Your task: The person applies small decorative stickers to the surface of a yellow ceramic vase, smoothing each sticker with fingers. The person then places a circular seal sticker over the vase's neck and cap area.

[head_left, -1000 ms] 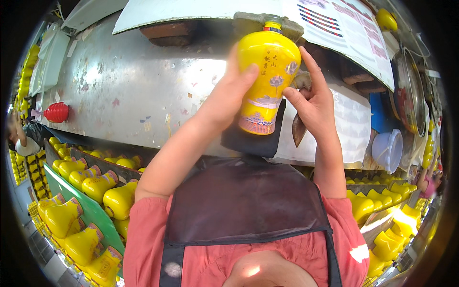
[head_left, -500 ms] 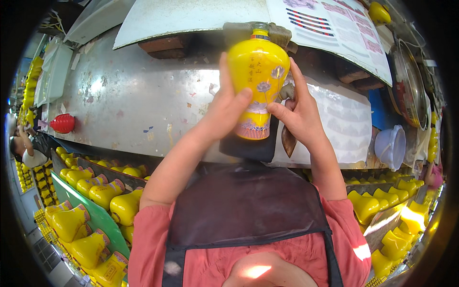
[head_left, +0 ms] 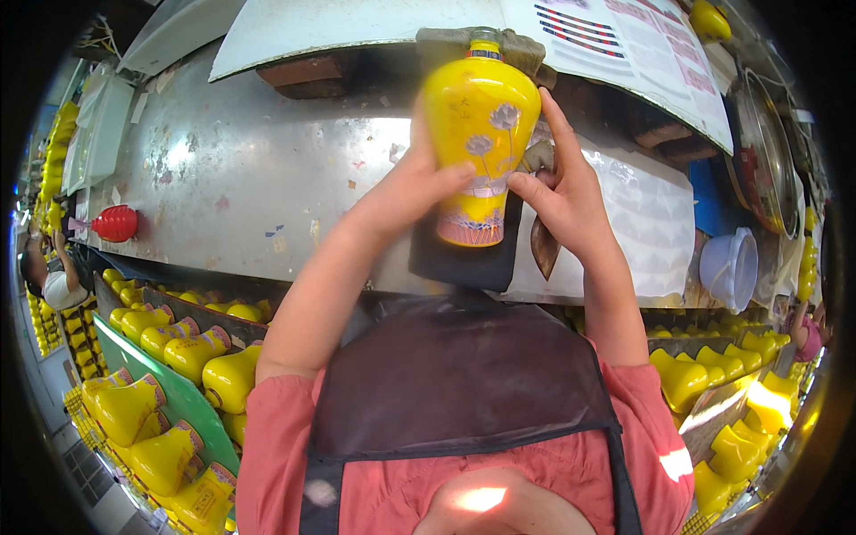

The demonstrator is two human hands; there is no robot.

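Note:
A glossy yellow bottle (head_left: pixel 477 102), decorated with grey lotus flowers and a patterned band round its base, lies between my two hands with its neck pointing away from me. My left hand (head_left: pixel 430 183) presses its left side, thumb across the lower front. From the right, my right hand (head_left: pixel 566 192) holds it with the thumb against the lower body and the fingers along its flank. Beneath the neck is a folded grey-brown cloth (head_left: pixel 526 53). A dark pad (head_left: pixel 464 266) lies under the base. Beside my right hand, a brown pointed tool (head_left: pixel 543 250) is partly hidden.
A raised white board (head_left: pixel 374 31) with printed decal sheets (head_left: pixel 615 45) spans the far side. On the right stand a pale bucket (head_left: pixel 728 272) and a pale sheet (head_left: pixel 633 232). A red ribbed object (head_left: pixel 115 223) sits left. Yellow bottles (head_left: pixel 192 352) fill racks on both sides.
The bottle has turned in my hands, its flowers shifting left and part of the lettering going out of sight. Its base has moved slightly away from me.

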